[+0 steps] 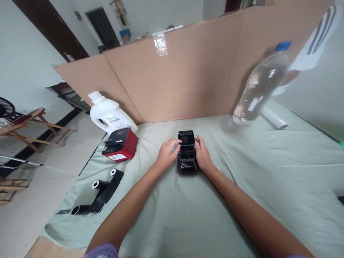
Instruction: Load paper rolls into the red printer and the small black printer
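Midway between the left and right edges of the green cloth-covered table [166,215], nearer the far edge than the near one, sits the black device [188,161], its lid [186,137] raised toward the far edge and its dark compartment exposed. Left hand [168,154] at the device's left side, fingertips touching about where lid meets body; right hand [204,154] along the opposite side. Grip: fingers of both hands bent, device bracketed between them; cannot tell whether either hand pinches or merely rests. Judged step: handling the device with its lid up. Good practice, in my judgement: brace the body with the right hand, base flat on the cloth; work the lid lightly with the left, near its hinge, without forcing; fingertips out of the gap; check the compartment, whose contents are too dark to make out. Count: 1 black device; 1 red-and-black box [130,145] by the left edge; 1 white jug [107,111] behind it, near the far left corner; 3 black rolls [81,210] toward the near left corner, with loose black strip [107,193] among them; 1 clear bottle [262,86], blue-capped, and 1 white tube [274,118] toward the far right corner; 1 cardboard panel [188,79] standing along the far edge.
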The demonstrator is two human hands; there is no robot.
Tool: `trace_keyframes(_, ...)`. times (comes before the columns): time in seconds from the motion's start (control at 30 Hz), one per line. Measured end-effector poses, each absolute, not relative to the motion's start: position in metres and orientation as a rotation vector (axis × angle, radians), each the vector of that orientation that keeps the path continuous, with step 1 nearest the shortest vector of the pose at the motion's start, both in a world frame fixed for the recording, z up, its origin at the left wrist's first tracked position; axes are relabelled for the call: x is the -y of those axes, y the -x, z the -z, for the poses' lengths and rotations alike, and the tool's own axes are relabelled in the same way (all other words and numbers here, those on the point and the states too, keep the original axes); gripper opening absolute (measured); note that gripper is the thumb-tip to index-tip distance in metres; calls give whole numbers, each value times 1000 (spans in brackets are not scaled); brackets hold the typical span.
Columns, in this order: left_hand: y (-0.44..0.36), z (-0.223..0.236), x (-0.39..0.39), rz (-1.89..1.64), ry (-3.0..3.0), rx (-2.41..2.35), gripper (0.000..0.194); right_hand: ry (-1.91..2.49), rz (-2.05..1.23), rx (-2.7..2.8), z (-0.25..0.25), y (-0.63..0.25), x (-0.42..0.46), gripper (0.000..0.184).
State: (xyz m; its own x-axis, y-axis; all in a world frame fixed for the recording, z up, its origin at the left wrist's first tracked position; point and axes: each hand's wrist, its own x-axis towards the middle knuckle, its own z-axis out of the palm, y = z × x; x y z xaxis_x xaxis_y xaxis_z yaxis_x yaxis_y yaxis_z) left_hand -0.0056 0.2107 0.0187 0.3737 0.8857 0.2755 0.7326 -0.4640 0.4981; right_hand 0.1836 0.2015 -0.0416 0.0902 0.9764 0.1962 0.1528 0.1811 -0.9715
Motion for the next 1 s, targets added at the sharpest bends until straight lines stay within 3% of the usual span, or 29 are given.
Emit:
trace_keyframes(0.13, -12, -44, -227, -153, -2670, -1278, 25, 1199, -921, 1290, 43, -184, -203, 74)
trace_keyframes(0.3, -33, -63, -238, 217, -2751, -1300, 24, 1186, -915, 1284, 46, -185, -205, 71)
trace_keyframes(1.0, -14, -63, -231, -16, -2562, -1278, 24, 1221, -794, 1477, 46, -185, -207, 60)
